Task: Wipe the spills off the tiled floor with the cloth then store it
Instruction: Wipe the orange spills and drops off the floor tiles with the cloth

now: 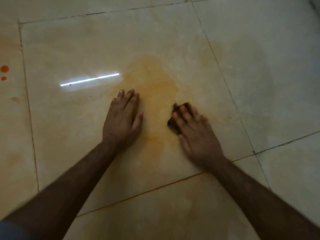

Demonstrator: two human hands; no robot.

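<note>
A smeared orange spill (152, 87) spreads across the middle of a large beige floor tile (72, 49). My right hand (195, 132) presses a small dark cloth (173, 124) flat onto the tile at the spill's right edge; only the cloth's left side shows from under the fingers, which look blurred. My left hand (123, 120) lies flat on the floor just left of the spill, fingers straight and together, holding nothing.
Two round orange drops (4, 69) and a fainter orange smear (14, 99) sit on the neighbouring tile at the far left. A bright strip of reflected light (90, 79) lies left of the spill. Dark grout lines separate the tiles.
</note>
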